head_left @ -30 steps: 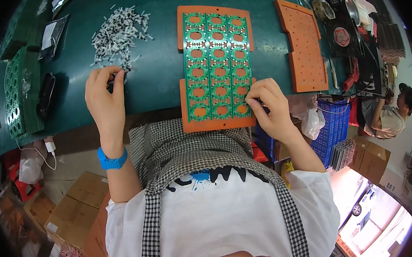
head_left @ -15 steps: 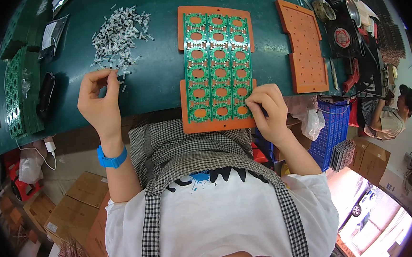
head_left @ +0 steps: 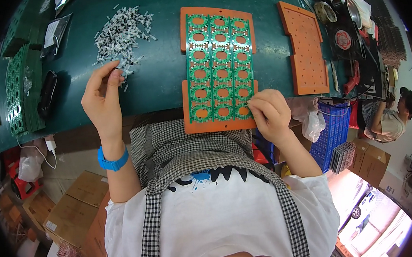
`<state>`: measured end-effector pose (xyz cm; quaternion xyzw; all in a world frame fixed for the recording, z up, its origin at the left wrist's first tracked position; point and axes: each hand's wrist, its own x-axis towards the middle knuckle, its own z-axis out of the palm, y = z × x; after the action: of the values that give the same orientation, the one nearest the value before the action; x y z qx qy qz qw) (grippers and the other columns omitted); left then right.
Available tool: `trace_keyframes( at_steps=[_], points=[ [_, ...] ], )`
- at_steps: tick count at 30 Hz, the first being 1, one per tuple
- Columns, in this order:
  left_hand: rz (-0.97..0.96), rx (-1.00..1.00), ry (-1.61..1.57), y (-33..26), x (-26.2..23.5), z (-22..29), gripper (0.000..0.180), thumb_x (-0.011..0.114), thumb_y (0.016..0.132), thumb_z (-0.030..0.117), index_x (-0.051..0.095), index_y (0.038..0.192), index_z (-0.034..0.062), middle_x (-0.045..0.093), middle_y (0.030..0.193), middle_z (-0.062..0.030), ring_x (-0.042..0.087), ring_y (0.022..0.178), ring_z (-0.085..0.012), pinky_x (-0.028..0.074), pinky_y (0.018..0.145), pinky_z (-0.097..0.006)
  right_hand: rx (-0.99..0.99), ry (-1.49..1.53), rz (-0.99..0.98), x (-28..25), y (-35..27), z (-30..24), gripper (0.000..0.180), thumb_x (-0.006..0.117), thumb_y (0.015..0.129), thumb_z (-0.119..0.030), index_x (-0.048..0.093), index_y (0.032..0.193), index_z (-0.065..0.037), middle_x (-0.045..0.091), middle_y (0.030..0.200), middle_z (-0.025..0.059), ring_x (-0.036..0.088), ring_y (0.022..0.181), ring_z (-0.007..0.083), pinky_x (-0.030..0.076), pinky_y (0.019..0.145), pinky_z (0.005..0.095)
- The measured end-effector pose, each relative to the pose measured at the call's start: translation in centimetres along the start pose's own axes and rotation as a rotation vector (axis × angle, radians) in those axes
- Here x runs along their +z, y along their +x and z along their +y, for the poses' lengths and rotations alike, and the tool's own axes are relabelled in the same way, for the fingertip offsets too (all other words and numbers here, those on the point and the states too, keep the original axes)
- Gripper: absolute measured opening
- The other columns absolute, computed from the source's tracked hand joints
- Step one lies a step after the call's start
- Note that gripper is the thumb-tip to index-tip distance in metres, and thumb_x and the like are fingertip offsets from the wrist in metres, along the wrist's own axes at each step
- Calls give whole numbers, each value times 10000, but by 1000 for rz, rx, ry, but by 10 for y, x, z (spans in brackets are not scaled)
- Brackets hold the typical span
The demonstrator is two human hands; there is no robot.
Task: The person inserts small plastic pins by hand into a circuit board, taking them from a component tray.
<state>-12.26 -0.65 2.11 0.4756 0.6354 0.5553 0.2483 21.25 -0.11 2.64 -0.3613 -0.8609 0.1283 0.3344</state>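
At the near edge of a heap of small clear-and-dark components (head_left: 124,35), my left hand (head_left: 102,95) has its thumb and index fingertip slightly apart, with loose pieces beside them. A blue band circles that wrist. My right hand (head_left: 271,112) is closed in a pinch over the near right corner of a green circuit board panel (head_left: 210,63). Whatever is between those fingertips is hidden. Rows of oval cutouts run across the panel, which lies on an orange fixture plate (head_left: 201,127) overhanging the table's near edge.
A second orange plate (head_left: 306,50) with small holes lies to the right. Stacked green boards (head_left: 19,93), a black pouch (head_left: 47,94) and a dark labelled bag (head_left: 56,34) line the left side of the green table (head_left: 160,17). At far right is another person (head_left: 391,115).
My left thumb and index finger have parted slightly, and the fingertips sit a little farther into the near pieces. My right hand stays at the panel's corner, slightly lower.
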Motion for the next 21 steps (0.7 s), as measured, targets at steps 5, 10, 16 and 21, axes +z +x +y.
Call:
trace_keyframes(
  at_steps=[5,10,16,21],
  points=[
    [-61,-153,-256,0,6,4,202,619,895,-22,662,1092,-39,659,938,-77,650,812,-137,520,758,-245,-97,-164,-100,-15,16,-14,194,727,692,-3,650,869,-28,621,863,86,621,768,250,502,643,345],
    [-61,-142,-267,2,5,7,221,610,894,-29,654,1110,-40,669,947,-89,661,831,-150,523,761,-247,207,78,-95,-26,-49,-34,198,738,735,-87,660,908,-29,631,887,112,614,732,222,480,589,284],
    [-100,-148,-347,3,11,8,200,608,895,-24,662,1087,-41,681,936,-96,661,816,-143,525,742,-246,967,1286,161,55,-67,-55,349,528,982,-271,515,1217,-13,617,1122,102,615,838,168,494,666,261],
    [-131,-182,-357,-1,3,11,180,611,898,-11,665,1065,-50,684,922,-93,660,806,-140,528,732,-247,1017,991,637,43,-66,-59,304,480,1012,-217,499,1219,4,607,1141,98,610,962,183,520,760,326]
  ],
)
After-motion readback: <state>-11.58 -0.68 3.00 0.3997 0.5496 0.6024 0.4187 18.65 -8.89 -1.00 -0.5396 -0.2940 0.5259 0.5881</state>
